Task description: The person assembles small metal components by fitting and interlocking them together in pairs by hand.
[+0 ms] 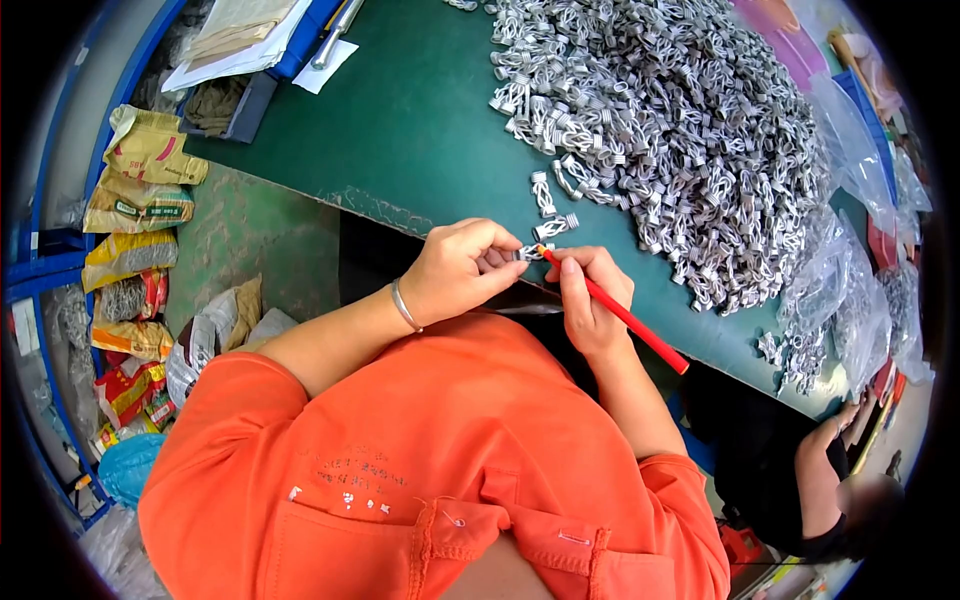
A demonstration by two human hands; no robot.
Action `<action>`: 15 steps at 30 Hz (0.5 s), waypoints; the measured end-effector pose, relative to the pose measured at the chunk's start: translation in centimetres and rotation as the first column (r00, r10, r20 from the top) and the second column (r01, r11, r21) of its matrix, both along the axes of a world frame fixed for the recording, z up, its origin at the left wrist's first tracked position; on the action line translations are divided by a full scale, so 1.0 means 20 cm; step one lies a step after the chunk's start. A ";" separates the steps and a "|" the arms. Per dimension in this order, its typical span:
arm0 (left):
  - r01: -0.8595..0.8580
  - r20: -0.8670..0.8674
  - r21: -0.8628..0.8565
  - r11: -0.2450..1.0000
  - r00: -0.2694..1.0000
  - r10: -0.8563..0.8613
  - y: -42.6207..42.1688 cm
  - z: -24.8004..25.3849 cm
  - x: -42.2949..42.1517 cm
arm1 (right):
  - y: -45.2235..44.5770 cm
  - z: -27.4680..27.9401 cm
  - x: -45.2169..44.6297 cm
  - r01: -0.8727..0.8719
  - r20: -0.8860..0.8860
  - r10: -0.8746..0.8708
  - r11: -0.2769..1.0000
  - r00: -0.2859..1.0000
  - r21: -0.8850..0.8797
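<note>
My left hand [462,264] pinches a small grey looped part [530,254] with a ribbed end, just above the near edge of the table. In my right hand [596,298] is a slim red stick-like tool [642,332], its orange tip meeting the part at the left fingertips. Whether that tip goes inside the loops I cannot tell. Two similar loose parts lie just beyond my hands: one grey part [555,227] close by, another [542,194] farther off. Behind them spreads a large heap of the same grey parts [690,130].
The green table [400,120] holds papers [235,40], a grey bin [240,110] and a metal-handled tool [335,35]. Clear plastic bags [835,290] and a small group of parts [800,358] lie at right. Another person's arm [818,470] is at lower right. Sacks [145,200] line the left.
</note>
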State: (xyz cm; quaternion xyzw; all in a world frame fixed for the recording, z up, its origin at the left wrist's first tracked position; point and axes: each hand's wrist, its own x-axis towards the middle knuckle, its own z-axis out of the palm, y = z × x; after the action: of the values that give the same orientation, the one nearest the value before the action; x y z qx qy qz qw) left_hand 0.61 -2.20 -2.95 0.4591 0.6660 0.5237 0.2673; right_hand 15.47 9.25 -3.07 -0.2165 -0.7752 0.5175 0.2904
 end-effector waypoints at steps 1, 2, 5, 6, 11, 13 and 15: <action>0.001 0.006 -0.003 1.000 1.000 -0.001 0.00 0.00 0.00 | 0.00 -0.01 0.00 0.001 0.000 -0.001 1.000 1.000 0.000; 0.002 0.004 -0.001 1.000 1.000 -0.002 0.00 0.00 0.00 | 0.01 -0.02 0.01 -0.011 -0.010 0.011 0.999 1.000 0.031; 0.008 -0.036 0.001 1.000 0.999 -0.007 -0.01 0.01 0.00 | 0.00 -0.01 0.02 0.041 -0.034 -0.042 0.998 0.999 -0.042; -0.014 0.033 -0.017 1.000 0.999 0.015 -0.01 0.00 0.00 | 0.00 0.00 0.02 0.102 -0.040 -0.109 0.984 0.993 -0.148; 0.125 -0.029 0.178 0.976 0.992 -0.122 -0.01 -0.03 -0.01 | 0.02 0.00 -0.02 0.082 -0.063 -0.072 0.982 0.995 0.170; 0.156 -0.132 0.214 0.964 0.983 -0.129 0.00 -0.02 -0.01 | 0.01 0.01 -0.01 0.071 -0.072 -0.067 0.996 0.995 0.045; 0.097 -0.164 0.249 0.964 0.985 -0.057 0.03 -0.02 0.00 | 0.02 0.02 0.01 0.079 -0.093 -0.078 0.997 0.993 0.012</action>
State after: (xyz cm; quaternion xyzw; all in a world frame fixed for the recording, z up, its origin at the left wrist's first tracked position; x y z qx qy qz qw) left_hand 0.54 -1.51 -3.43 0.5548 0.5931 0.5572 0.1731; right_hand 15.67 9.60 -2.75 -0.2203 -0.7560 0.5089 0.3477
